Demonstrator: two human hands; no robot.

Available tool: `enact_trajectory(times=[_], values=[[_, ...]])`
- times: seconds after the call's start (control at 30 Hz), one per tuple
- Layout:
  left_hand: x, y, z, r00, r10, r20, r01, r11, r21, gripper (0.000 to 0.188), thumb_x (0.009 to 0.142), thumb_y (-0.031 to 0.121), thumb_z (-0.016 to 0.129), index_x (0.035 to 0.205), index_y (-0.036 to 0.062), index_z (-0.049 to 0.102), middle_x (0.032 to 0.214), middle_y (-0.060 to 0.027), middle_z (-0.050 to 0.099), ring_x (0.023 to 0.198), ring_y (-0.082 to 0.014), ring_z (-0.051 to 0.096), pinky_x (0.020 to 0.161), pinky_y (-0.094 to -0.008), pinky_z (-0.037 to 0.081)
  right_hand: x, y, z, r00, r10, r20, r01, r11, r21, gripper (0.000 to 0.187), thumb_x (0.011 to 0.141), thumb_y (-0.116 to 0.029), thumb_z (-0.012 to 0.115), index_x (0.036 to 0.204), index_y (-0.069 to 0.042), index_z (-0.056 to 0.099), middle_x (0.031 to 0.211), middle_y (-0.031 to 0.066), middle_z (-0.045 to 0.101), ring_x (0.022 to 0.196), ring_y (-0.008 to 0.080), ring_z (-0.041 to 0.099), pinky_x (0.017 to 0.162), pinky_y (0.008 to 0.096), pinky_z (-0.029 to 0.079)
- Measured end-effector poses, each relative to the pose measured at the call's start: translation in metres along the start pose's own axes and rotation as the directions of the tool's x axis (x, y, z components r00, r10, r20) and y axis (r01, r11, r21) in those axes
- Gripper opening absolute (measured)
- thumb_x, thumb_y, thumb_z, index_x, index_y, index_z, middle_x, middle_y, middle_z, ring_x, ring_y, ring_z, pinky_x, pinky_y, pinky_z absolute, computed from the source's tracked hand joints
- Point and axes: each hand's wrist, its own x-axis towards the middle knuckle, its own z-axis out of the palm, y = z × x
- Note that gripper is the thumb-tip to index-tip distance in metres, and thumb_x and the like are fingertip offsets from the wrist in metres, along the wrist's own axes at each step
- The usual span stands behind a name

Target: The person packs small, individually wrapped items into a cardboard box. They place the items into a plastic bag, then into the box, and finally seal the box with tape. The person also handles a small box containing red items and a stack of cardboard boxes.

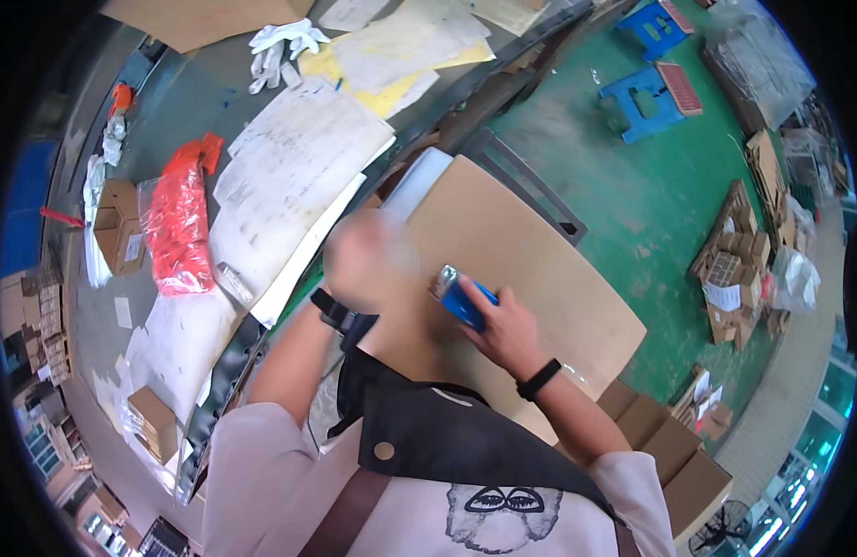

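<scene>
My right hand (510,330) is closed around a blue hand tool (464,303) with a shiny metal head; its exact kind does not show. The tool's head points up and to the left, above a large flat piece of brown cardboard (531,232). My left hand (363,260) is at the left side of this cardboard, and a smear hides its fingers. Whether that hand grips anything cannot be made out. Beyond it, a pale whitish sheet or panel (424,178) sticks out along the cardboard's far left edge.
On the workbench to the left are stained white sheets (280,158), a bag of red-orange items (181,223), white gloves (285,45) and an open carton (119,227). Blue stools (644,97) stand on the green floor at far right. Brown boxes (665,432) sit near my right elbow.
</scene>
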Motion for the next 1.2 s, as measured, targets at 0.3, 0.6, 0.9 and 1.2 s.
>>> enact_trajectory(times=[0.3,0.6,0.9,1.2], values=[[0.009,-0.050,0.023,1.000,0.003,-0.005,-0.001,0.951,0.310,0.029,0.085,0.013,0.062,0.112,0.0053,0.054,0.111,-0.0147,0.059,0.108,-0.0320,0.055,0.091,-0.0425,0.043,0.043,-0.036,0.011,0.998,0.021,0.054,-0.012,0.988,-0.153,0.060,0.082,-0.049,0.062,0.136,-0.029,0.045,0.088,0.0160,0.052,0.070,0.0303,0.061,0.055,0.0386,0.051],[0.024,-0.113,0.036,0.971,-0.239,0.023,0.237,0.970,0.043,0.034,0.094,0.028,0.049,0.118,0.0042,0.055,0.100,-0.0231,0.065,0.089,-0.0411,0.062,0.079,-0.0472,0.049,0.048,-0.044,0.001,0.991,0.061,0.123,-0.041,0.985,-0.165,0.059,0.083,-0.048,0.061,0.136,-0.030,0.045,0.089,0.0162,0.052,0.068,0.0305,0.061,0.054,0.0398,0.051],[0.011,-0.041,0.058,0.970,-0.103,0.221,0.080,0.991,0.109,0.067,0.092,0.054,0.044,0.129,-0.0025,0.045,0.113,-0.0281,0.059,0.107,-0.0418,0.057,0.091,-0.0461,0.045,0.031,0.019,-0.006,0.967,0.123,0.223,-0.222,0.835,0.504,0.066,0.081,-0.051,0.066,0.129,-0.008,0.051,0.095,0.0187,0.063,0.080,0.0297,0.065,0.069,0.0361,0.051],[-0.033,0.016,0.091,0.924,0.333,0.189,-0.364,0.608,0.706,0.064,0.096,0.039,0.040,0.148,0.0080,0.020,0.156,-0.0104,0.014,0.144,-0.0277,0.012,0.113,-0.0518,0.011,-0.022,0.064,0.001,0.923,0.038,0.383,-0.330,0.590,0.737,0.052,0.087,-0.049,0.059,0.090,0.003,0.065,0.061,0.0119,0.057,0.057,0.0191,0.054,0.057,0.0355,0.044]])
